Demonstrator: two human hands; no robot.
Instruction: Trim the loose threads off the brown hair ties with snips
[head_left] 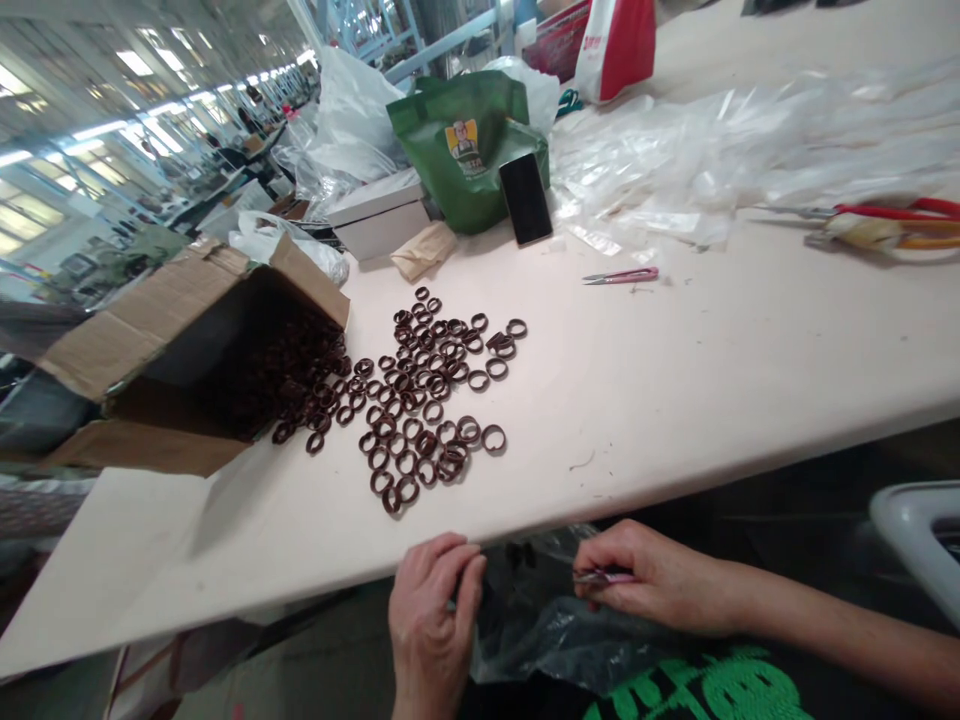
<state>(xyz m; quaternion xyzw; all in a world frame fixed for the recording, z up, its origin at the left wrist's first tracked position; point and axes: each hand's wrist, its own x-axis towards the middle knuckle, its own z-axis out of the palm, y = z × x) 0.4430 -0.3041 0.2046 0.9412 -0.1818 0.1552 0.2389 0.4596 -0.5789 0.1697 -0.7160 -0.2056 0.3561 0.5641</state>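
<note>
My left hand (431,610) sits below the table's front edge, fingers curled on the rim of a clear plastic bag (540,620) in my lap. My right hand (645,580) is closed round small pink snips (600,577) at the bag's other side. Something dark shows inside the bag. On the cream table (675,380) above my hands lies a spread of several dark brown rings (427,400). They spill from a cardboard box (187,360) lying on its side at the left.
A second pair of pink snips (621,276) lies mid-table. A black phone (526,198) leans on a green bag (465,150). Clear plastic sheets (712,150) cover the back right. Red-handled scissors (892,225) lie far right. A white box (379,218) stands behind the rings.
</note>
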